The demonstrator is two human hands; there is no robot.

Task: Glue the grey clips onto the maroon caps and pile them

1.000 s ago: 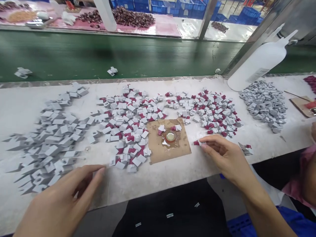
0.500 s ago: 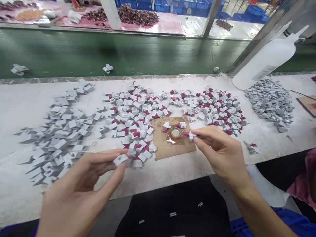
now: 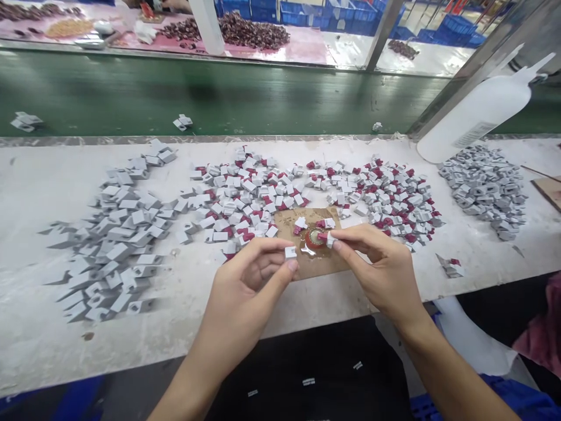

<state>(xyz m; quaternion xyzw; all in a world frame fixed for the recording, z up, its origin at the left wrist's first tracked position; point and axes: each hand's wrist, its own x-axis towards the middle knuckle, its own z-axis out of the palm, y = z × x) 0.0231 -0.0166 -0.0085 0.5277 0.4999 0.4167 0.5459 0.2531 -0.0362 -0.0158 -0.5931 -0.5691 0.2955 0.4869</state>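
Between thumb and fingertips, my left hand [image 3: 254, 286] pinches a small grey plastic block [image 3: 290, 252] in front of a brown cardboard piece [image 3: 284, 220]. Over the cardboard's right side, my right hand [image 3: 377, 266] pinches a small grey-and-dark-red part [image 3: 330, 239], its red end pointing left. That end is beside or over a round cap [image 3: 312, 237] sitting in a wet, clear puddle. Two more grey-and-red parts, one a left part [image 3: 300, 225] and one a right part [image 3: 325, 223], lie behind the cap. The two hands are a short distance apart.
Plain grey blocks [image 3: 127, 234] are heaped at left. Grey-and-red parts form a middle pile [image 3: 249, 193] and a right pile [image 3: 390, 196]. Smaller grey pieces [image 3: 486, 187] lie far right beside a tilted white squeeze bottle [image 3: 477, 117]. Behind runs a green conveyor belt [image 3: 280, 99].
My left hand has moved right from the pile's front edge to the cardboard, carrying the grey block. My right hand has shifted slightly left with its part, nearer the cap.
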